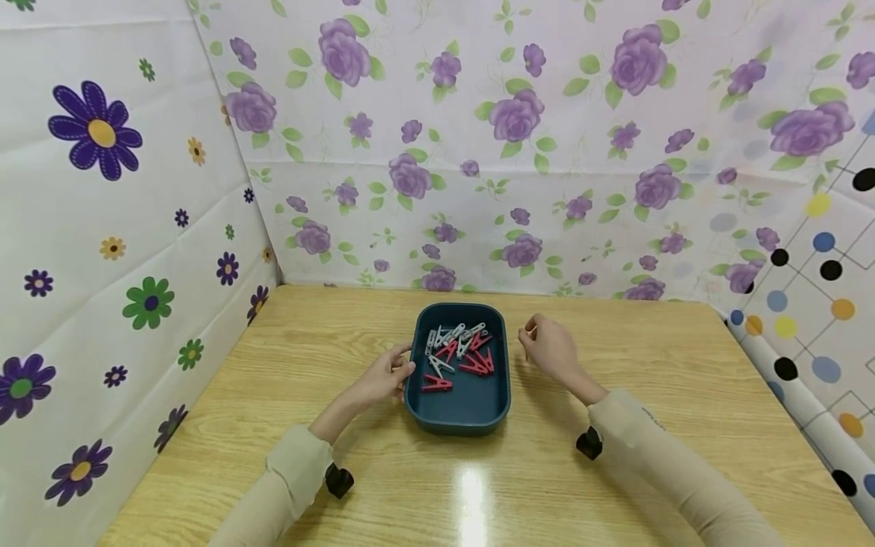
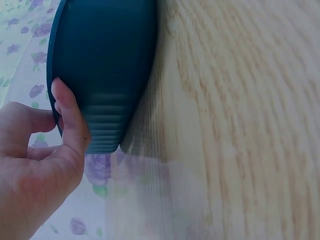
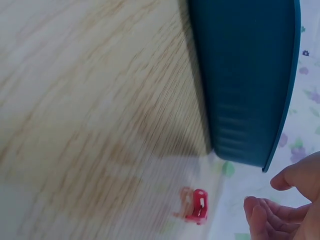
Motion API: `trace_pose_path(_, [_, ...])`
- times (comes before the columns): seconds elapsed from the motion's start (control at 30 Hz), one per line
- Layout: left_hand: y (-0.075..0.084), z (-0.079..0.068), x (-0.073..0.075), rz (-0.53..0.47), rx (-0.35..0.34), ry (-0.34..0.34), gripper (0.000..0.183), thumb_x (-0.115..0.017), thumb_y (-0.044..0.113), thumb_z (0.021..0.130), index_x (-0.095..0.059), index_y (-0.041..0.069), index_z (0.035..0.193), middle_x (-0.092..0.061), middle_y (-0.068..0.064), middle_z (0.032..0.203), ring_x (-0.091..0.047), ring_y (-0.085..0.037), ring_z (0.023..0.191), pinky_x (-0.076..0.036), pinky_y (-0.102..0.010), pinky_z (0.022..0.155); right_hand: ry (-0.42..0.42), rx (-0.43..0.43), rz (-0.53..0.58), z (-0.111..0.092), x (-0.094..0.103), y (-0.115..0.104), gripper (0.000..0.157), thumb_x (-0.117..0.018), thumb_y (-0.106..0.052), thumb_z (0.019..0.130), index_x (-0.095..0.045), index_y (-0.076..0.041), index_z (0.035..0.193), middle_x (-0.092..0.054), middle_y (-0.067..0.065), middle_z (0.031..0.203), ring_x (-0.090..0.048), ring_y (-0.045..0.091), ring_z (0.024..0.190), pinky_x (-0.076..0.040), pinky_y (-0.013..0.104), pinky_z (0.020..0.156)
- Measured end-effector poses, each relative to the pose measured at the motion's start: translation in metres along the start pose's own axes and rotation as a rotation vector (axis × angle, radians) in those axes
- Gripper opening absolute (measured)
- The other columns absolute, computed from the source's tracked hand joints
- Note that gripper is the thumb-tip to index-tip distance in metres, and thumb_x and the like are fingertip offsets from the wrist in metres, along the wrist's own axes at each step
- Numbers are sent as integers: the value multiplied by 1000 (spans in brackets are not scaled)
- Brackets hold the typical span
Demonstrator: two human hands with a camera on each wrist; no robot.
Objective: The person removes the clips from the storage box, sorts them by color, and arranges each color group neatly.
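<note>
A dark blue plastic bin (image 1: 456,419) stands on the table with several red clothespins (image 1: 437,384) and whitish-grey clothespins (image 1: 440,365) in a loose pile inside. My left hand (image 1: 383,377) holds the bin's left side, its fingers curled at the rim; in the left wrist view the hand (image 2: 55,155) pinches that edge. To the right of the bin is my right hand (image 1: 552,351), just above the table. In the right wrist view, the fingers of that hand (image 3: 280,212) are loosely bent with nothing between them. One red clothespin (image 3: 200,206) is near them, low by the tabletop, outside the bin.
The wooden table (image 1: 328,327) has a glossy surface that reflects light near its front. A floral cloth (image 1: 478,190) hangs along the back, with patterned cloths on the left and right sides. Black wrist cameras (image 1: 589,443) sit under the sleeves.
</note>
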State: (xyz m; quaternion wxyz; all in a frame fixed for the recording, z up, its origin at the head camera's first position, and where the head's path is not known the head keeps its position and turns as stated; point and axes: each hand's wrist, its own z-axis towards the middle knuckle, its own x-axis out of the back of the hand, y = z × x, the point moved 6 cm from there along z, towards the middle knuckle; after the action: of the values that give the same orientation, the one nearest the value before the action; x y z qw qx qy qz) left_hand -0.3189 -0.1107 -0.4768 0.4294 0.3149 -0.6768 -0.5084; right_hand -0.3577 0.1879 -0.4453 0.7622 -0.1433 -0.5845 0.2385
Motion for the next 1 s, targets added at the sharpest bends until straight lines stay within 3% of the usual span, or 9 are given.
trace_pose_path(0.23, [-1,1,0,2,8,-7,53,-43,9,103,-22,-2,151,-56,-18,95,-58,-15,67,-54,-34,58,48,38,9,-2,2,-13,15,-59,-17,92,-66,-4,92,-69,10,79,-59,16,60,-48,30,54])
trace_pose_path(0.53, [-1,-1,0,-12,7,-26,53,-42,10,104,-21,-2,151,-57,-20,96,-58,-13,65,-54,-33,58,100,169,58,-5,6,-28,9,-58,-7,88,-66,-3,91,-66,8,74,-56,14,60,-45,28,54])
trace_pose_path(0.77, [-1,-1,-1,-25,-2,-33,52,-40,7,104,-20,-2,151,-56,-22,97,-58,-14,66,-54,-33,58,100,154,52,-7,7,-34,9,-58,-7,88,-66,-4,92,-65,8,75,-55,15,60,-46,29,54])
trace_pose_path(1.0, [-1,-1,0,-14,-3,-31,53,-42,10,104,-21,-1,151,-57,-21,95,-57,-13,63,-54,-33,58,92,212,41,-8,5,-43,8,-64,-10,86,-67,-5,92,-67,9,81,-60,18,70,-52,34,62])
